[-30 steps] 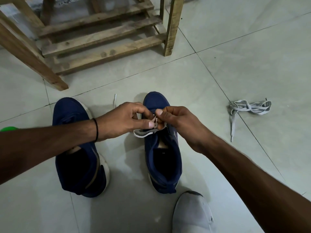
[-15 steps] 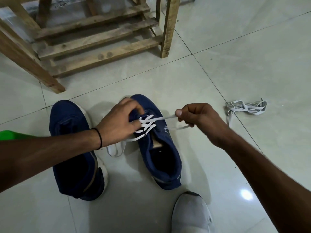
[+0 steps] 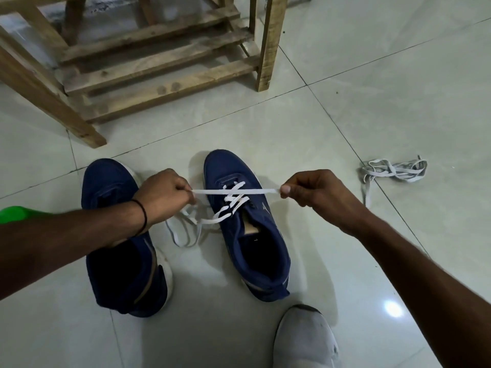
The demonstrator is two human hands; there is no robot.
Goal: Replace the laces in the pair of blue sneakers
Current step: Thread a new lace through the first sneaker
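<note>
My left hand (image 3: 167, 193) and right hand (image 3: 308, 189) now sit wider apart than a moment ago, fingers (image 3: 285, 191) pinching the flat white lace (image 3: 255, 192) taut across the navy blue fabric sneaker (image 3: 260, 243) at frame centre, so I judge the lower crossings snug, with upper eyelets left to thread.

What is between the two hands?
In the head view, a white lace runs taut from the left hand to the right hand, crossing above the half-laced blue sneaker.
</note>
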